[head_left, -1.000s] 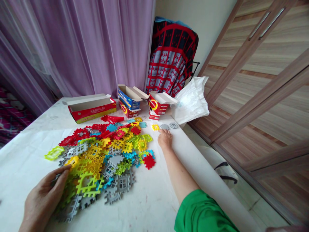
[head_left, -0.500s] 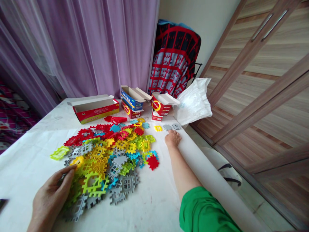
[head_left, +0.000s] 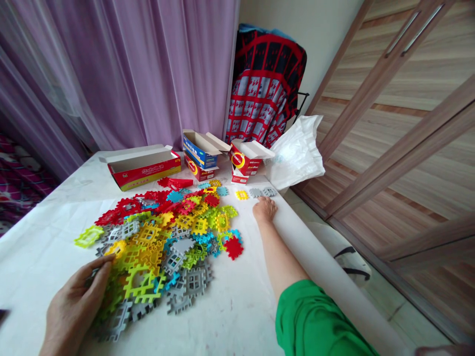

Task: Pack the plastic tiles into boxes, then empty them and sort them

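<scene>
My left hand (head_left: 76, 301) is at the near left of a heap of plastic interlocking building blocks (head_left: 148, 259). Its thumb and forefinger are closed at the edge of a yellow building block (head_left: 116, 248), apparently pinching it. The heap mixes red, yellow, green, blue and grey notched squares, some with window cut-outs. Over by the table's right edge rests my right hand (head_left: 264, 209), its fingers curled and mostly hidden from me. Just beyond it lie a grey block (head_left: 255, 193) and another grey block (head_left: 269, 191). A yellow block (head_left: 242, 195) completes that short row.
Along the back of the white table (head_left: 237, 306) stand a long open red box (head_left: 146, 170), a blue box (head_left: 199, 151) stacked on a red one (head_left: 198, 170), and more red boxes (head_left: 245, 163). A white bag (head_left: 297, 153) is at the back right corner. Wooden cabinets line the right.
The view has shifted slightly, so everything sits a little further left. Both hands keep nearly the same places and poses, and no block has visibly moved.
</scene>
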Available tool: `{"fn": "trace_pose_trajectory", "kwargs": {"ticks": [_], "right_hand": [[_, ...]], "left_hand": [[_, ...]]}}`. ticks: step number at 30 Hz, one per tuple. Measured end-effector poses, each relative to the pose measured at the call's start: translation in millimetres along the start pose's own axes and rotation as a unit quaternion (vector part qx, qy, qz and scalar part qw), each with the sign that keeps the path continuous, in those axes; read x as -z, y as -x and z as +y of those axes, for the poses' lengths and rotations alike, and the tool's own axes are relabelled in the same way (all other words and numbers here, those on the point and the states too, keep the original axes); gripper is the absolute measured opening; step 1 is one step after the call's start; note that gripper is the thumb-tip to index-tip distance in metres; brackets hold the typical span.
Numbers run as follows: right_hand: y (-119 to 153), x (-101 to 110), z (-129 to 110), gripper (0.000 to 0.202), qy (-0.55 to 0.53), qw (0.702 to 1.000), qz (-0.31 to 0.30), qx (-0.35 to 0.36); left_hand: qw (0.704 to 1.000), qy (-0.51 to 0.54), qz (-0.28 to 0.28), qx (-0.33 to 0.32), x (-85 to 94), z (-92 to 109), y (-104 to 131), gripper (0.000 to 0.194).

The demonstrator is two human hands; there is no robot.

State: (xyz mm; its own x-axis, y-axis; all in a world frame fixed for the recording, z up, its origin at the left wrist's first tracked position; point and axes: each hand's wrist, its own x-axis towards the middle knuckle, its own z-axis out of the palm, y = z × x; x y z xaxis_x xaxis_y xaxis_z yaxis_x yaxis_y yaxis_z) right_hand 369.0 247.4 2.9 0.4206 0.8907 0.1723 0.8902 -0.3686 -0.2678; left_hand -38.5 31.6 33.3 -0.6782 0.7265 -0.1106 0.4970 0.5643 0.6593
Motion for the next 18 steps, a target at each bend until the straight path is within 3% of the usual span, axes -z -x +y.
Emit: {"fn": "trace_pose_trajectory", "kwargs": {"ticks": [13,18], "right_hand": [[7,3,0,0.039,-0.031,0.999,0.014,-0.009],[20,5,0,0.038,-0.024,0.997,0.031,0.066]], "left_hand": [[0.999,0.001,0.011,-0.03,0.7,2,1,0.041],[1.0,0.022,-0.004,-0.016,3.8,9,4,0.041]]}}
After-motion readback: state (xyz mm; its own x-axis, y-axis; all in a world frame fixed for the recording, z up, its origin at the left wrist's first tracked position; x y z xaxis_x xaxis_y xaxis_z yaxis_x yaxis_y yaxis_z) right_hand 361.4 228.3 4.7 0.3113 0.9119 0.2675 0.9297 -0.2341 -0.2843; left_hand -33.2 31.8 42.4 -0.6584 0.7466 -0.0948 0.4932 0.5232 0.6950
